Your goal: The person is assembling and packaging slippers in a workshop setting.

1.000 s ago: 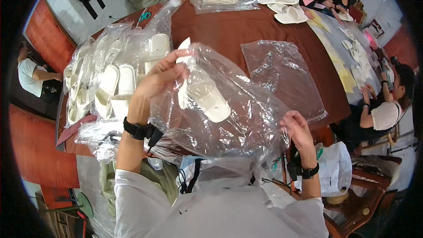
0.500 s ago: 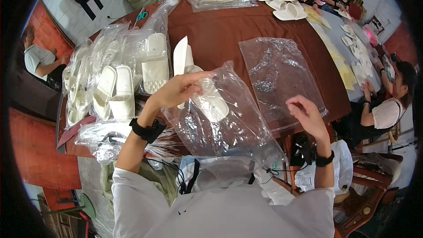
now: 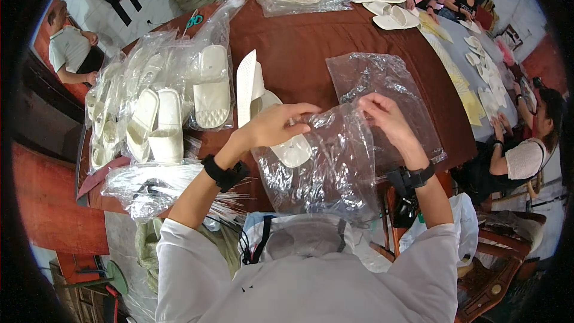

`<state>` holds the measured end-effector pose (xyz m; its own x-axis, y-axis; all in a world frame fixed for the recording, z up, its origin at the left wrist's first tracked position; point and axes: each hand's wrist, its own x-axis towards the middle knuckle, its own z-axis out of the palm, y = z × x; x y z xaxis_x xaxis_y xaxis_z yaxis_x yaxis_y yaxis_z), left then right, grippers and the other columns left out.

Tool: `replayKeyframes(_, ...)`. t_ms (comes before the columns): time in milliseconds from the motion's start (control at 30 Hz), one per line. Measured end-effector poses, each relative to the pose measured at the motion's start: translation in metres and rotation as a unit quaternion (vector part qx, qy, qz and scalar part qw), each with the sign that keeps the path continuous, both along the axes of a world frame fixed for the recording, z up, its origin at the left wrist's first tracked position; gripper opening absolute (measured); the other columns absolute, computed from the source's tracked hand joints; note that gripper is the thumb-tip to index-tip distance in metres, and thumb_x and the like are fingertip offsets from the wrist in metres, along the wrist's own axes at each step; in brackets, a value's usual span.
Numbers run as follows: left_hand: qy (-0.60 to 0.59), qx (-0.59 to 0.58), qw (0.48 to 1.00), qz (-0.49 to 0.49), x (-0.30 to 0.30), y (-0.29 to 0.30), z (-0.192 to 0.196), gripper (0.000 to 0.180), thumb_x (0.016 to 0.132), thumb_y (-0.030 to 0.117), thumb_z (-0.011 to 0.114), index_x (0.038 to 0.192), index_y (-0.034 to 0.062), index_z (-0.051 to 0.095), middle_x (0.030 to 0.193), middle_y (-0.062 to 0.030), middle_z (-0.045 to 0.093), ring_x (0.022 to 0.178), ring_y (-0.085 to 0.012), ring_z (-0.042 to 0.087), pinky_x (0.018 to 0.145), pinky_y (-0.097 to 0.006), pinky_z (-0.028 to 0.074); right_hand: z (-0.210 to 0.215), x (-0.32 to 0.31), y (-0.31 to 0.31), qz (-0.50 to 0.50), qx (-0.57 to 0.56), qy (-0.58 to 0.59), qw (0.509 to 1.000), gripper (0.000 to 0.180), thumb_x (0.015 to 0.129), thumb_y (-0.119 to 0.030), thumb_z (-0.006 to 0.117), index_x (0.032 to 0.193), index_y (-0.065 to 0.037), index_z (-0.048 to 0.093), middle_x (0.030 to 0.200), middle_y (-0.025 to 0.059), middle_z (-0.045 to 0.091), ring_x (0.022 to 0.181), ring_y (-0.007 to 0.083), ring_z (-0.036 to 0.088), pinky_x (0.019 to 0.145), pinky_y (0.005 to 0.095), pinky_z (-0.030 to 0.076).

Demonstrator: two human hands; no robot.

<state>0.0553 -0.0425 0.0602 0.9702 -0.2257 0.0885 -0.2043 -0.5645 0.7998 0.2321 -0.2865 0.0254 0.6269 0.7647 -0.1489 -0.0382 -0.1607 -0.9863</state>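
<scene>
A brown tablecloth (image 3: 281, 48) is spread beneath the clear plastic bag (image 3: 335, 170). Left of that bag, film-wrapped white slippers (image 3: 164, 125) are laid; right of and beyond it, a flat bag (image 3: 396, 81) is placed. By its left side a loose pair is seen: one slipper (image 3: 247, 81) tilted on edge, the other slipper (image 3: 293, 152) slanted from far left to near right, its near end overlapped by film, inside or beneath cannot be told. That slipper is crossed by the nearer left hand (image 3: 278, 124), thumb and index parted; any grasp cannot be told. The bag's upper right corner is pinched by the right hand (image 3: 385, 119).
</scene>
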Motion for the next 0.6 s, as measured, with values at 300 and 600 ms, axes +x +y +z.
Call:
replayKeyframes(300, 0.073, 0.116, 0.978, 0.160, -0.004, 0.006, -0.016, 0.043, 0.081, 0.043, 0.071, 0.080, 0.0006, 0.064, 0.070, -0.0158, 0.062, 0.071, -0.0320, 0.063, 0.063, -0.040, 0.045, -0.015, 0.035, -0.048, -0.094, -0.074, -0.085, 0.989, 0.017, 0.097, -0.022, 0.057, 0.098, -0.006, 0.061, 0.088, 0.0017, 0.066, 0.078, 0.0086, 0.063, 0.068, 0.0254, 0.055)
replayKeyframes(600, -0.042, 0.211, 0.961, 0.177, -0.001, 0.014, -0.019, 0.036, 0.083, 0.037, 0.070, 0.081, 0.0019, 0.066, 0.067, -0.0175, 0.063, 0.064, -0.0352, 0.062, 0.061, -0.043, 0.047, 0.008, 0.008, -0.097, -0.062, -0.156, -0.067, 0.984, 0.033, 0.095, -0.034, 0.058, 0.106, -0.003, 0.063, 0.094, 0.0058, 0.067, 0.085, 0.0122, 0.065, 0.065, 0.0259, 0.055)
